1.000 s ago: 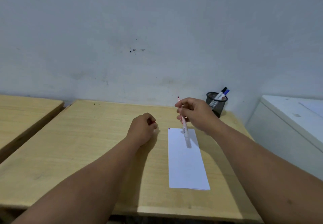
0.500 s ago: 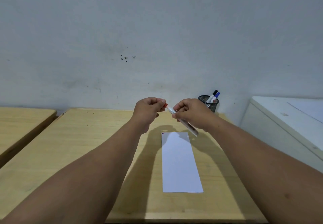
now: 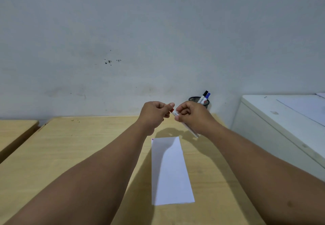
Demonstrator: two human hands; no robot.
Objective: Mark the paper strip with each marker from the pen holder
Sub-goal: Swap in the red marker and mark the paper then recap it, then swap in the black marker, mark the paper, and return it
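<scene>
Behind the hands (image 3: 193, 117), pen holder (image 3: 205, 101) holds 2 markers (image 3: 204, 95)

white paper strip (image 3: 171, 170), possibly red mark (image 3: 152, 139)

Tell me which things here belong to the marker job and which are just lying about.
Part of the job:
- red marker, held between left hand and right hand
- paper strip, small red mark at its far left corner
- pen holder with black marker and blue marker

Just lying about:
- white cabinet on the right
- second desk on the left
</scene>
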